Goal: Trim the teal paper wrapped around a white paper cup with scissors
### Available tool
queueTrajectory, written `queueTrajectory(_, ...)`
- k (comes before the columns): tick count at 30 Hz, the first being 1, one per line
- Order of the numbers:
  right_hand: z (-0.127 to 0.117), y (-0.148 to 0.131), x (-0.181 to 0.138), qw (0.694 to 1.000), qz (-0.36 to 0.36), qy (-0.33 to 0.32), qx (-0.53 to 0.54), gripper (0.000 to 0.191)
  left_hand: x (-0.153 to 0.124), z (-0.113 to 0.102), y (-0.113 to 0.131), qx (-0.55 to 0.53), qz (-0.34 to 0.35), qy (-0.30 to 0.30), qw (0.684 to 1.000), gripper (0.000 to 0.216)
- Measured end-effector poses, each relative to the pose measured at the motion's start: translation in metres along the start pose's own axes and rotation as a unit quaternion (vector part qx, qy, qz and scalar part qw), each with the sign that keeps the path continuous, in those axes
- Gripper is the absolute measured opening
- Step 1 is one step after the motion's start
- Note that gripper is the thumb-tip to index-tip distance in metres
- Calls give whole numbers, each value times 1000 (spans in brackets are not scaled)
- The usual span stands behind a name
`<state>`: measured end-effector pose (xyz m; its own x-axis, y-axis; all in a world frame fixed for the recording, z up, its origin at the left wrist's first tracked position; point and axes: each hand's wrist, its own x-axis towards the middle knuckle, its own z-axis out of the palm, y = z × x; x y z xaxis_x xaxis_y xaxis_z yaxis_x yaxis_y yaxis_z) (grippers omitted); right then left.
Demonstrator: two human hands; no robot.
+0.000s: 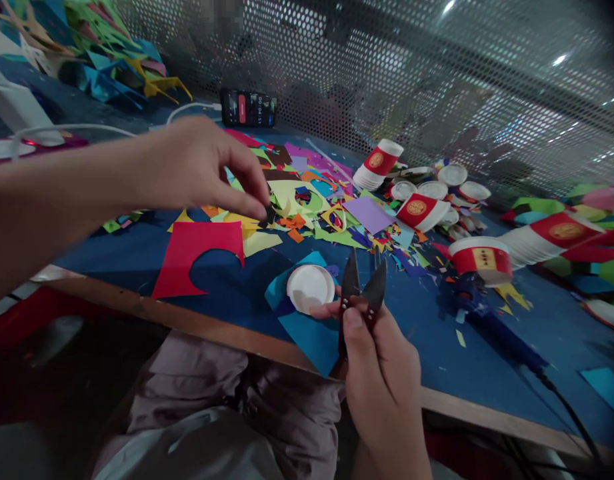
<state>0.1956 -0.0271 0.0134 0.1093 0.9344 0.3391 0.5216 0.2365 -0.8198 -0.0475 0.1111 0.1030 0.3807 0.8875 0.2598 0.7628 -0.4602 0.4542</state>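
My right hand [381,373] holds a pair of thread snips [374,295], blades pointing up and spread apart. One of its fingers reaches left to the rim of a small white paper cup [311,289]. Under and around that cup lies blue felt-like sheet [314,340], overhanging the table's front edge. Over the scrap pile hovers my left hand [201,167], thumb and forefinger almost meeting; whether the dark spot at their tips is something held, I cannot make out. Below it rests a red sheet [187,257] with a round piece cut away.
Coloured scraps [297,200] cover the table's middle. Red-and-white paper cups [379,163] stand and lie to the right, near a dark blue glue gun [501,333] with a cord. A phone [249,108] leans against the perforated metal screen [337,60].
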Motion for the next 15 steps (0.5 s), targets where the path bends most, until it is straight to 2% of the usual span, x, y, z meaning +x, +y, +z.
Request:
queueTrajectory(1, 0, 0, 0, 1000, -2, 5, -1, 27, -3, 8, 5, -8, 45, -67, 997, 20)
queueTrajectory(4, 1, -2, 1, 1000, -10, 9, -2, 26, -6, 30, 13, -18, 105, -157, 982, 23)
queueTrajectory(9, 1, -3, 1, 1000, -7, 5, -8, 26, -7, 52, 15, 30, 103, -206, 973, 29)
queueTrajectory(15, 2, -4, 0, 1000, -14, 15, -7, 26, -9, 55, 19, 5, 82, -210, 974, 22)
